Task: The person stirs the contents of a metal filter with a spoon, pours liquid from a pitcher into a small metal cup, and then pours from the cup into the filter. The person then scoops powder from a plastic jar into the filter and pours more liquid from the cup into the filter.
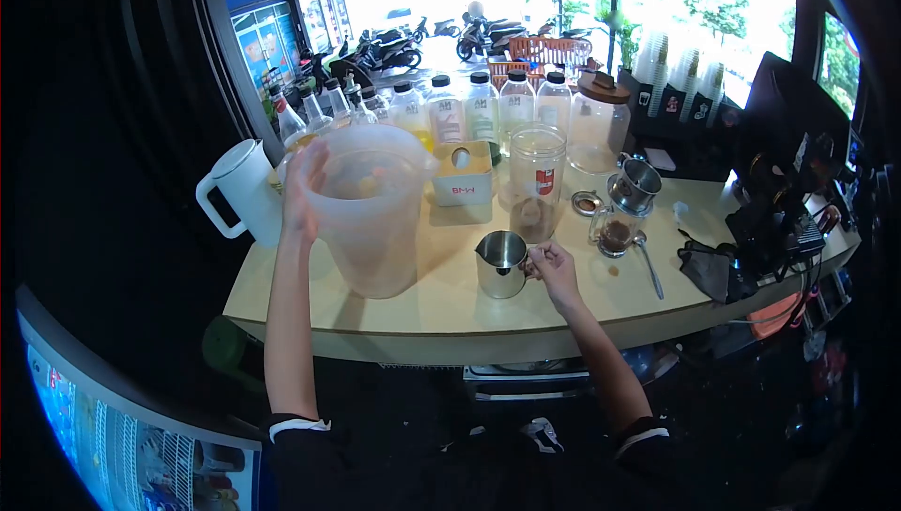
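Observation:
My left hand [302,194] grips the left side of a large translucent plastic pitcher [371,220], its fingers partly hidden. The pitcher stands near the front of the counter and looks tilted slightly. My right hand [554,272] pinches the handle of a small stainless steel milk jug [501,276], upright by the counter edge. Behind the jug is a tall clear jar [538,168] with a red label and some brown powder at its bottom. To the right, a metal drip coffee filter [636,184] sits over a glass mug [615,235] holding brown liquid.
A white jug [242,190] stands at the left. Several bottles [479,107] line the back, with a wooden-lidded jar [601,122] beside them. A tissue box [461,183], a spoon [649,267] and a dark cloth [709,270] lie on the counter [450,319]. Stacked cups [680,79] stand back right.

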A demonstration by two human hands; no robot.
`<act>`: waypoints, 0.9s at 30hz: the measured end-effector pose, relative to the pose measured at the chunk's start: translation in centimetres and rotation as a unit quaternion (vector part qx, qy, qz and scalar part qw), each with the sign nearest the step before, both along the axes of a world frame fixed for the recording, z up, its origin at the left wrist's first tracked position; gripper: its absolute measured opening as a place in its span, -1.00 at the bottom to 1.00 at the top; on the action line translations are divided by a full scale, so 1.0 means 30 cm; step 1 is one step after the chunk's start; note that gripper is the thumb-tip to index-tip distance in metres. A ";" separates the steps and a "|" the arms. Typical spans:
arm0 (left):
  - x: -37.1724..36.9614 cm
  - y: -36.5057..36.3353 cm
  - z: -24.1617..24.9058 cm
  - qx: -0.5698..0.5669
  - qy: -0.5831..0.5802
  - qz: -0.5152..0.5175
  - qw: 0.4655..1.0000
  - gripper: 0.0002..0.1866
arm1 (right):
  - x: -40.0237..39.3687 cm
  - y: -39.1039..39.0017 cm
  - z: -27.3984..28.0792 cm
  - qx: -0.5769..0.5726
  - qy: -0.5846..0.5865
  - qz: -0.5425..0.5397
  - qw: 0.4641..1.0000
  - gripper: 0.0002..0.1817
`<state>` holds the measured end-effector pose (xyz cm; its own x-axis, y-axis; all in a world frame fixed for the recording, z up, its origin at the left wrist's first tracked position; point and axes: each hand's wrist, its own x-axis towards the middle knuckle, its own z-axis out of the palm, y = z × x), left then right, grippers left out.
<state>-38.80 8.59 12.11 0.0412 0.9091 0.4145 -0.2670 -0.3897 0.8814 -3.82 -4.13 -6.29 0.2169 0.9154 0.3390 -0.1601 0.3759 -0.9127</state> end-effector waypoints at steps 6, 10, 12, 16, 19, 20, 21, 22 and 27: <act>0.098 -0.056 0.083 0.113 0.164 -0.031 0.979 -0.34 | 0.005 0.009 -0.005 -0.007 0.012 -0.001 1.000 -0.84; 0.149 -0.078 0.080 0.164 0.224 -0.038 0.960 -0.35 | 0.001 0.002 0.003 -0.010 -0.013 -0.008 1.000 -0.84; 0.157 -0.078 0.083 0.177 0.249 -0.034 0.952 -0.37 | -0.006 -0.004 0.015 -0.010 -0.010 -0.010 1.000 -0.84; 0.197 -0.123 0.104 0.198 0.286 -0.027 0.937 -0.41 | -0.011 -0.014 0.031 -0.010 -0.013 0.004 1.000 -0.84; 0.232 -0.112 0.095 0.248 0.323 -0.032 0.913 -0.41 | -0.012 -0.010 0.025 -0.005 -0.011 0.009 1.000 -0.84; 0.241 -0.107 0.088 0.249 0.322 -0.034 0.913 -0.41 | -0.011 -0.008 0.023 -0.004 -0.011 0.006 1.000 -0.84; 0.251 -0.103 0.078 0.262 0.313 -0.037 0.912 -0.42 | -0.009 -0.007 0.020 0.002 -0.013 0.011 1.000 -0.84; 0.262 -0.102 0.074 0.274 0.303 -0.041 0.912 -0.43 | -0.007 -0.005 0.017 0.007 -0.013 0.015 1.000 -0.84; 0.293 -0.132 0.084 0.289 0.331 -0.025 0.898 -0.44 | -0.006 -0.006 0.017 0.003 -0.020 0.010 1.000 -0.84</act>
